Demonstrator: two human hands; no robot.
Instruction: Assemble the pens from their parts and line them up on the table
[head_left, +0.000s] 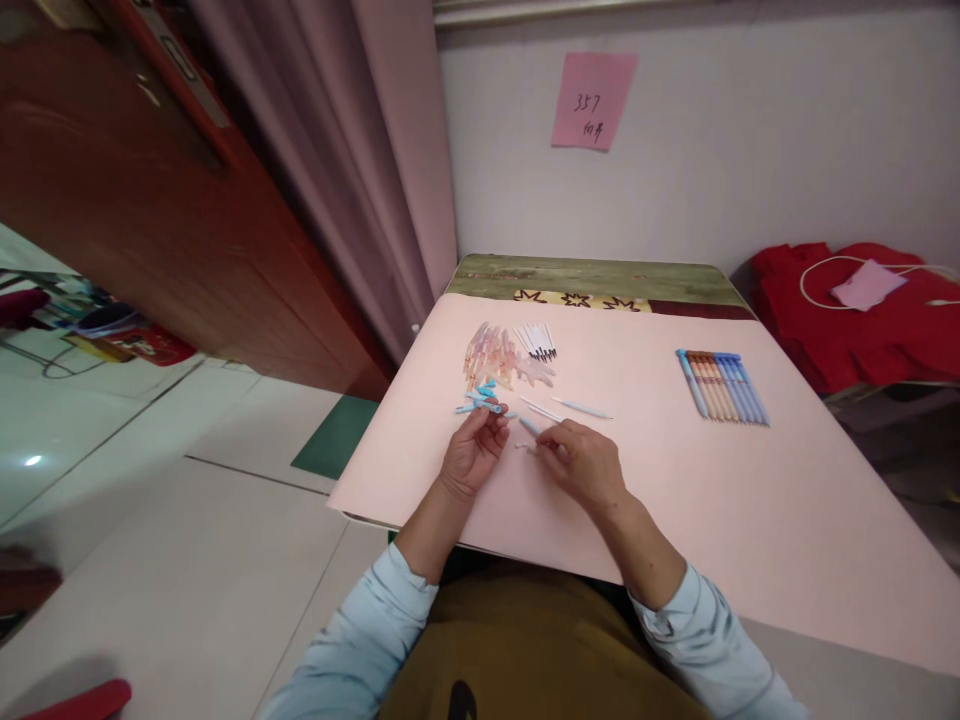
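My left hand point(475, 452) is turned palm up, its thumb and fingers pinching a light blue pen part point(489, 405). Several other small blue pieces point(487, 388) lie just beyond these fingertips. In my right hand point(586, 462) is a light blue pen barrel point(529, 426), gripped between the fingertips and pointing toward the left hand. Past the right hand, a pale blue pen piece with a white end point(583, 408) and thin white refills point(541, 408) rest on the pink table cover. A tiny greyish part point(523, 447) lies between the hands.
Behind the left hand is a pile of pinkish, clear pen parts point(491, 355), beside a bundle of white refills with dark tips point(535, 340). Assembled pens point(722, 388) in blue and brown form a row at right. A red cloth point(817, 320) and a wooden door point(187, 240) flank the table.
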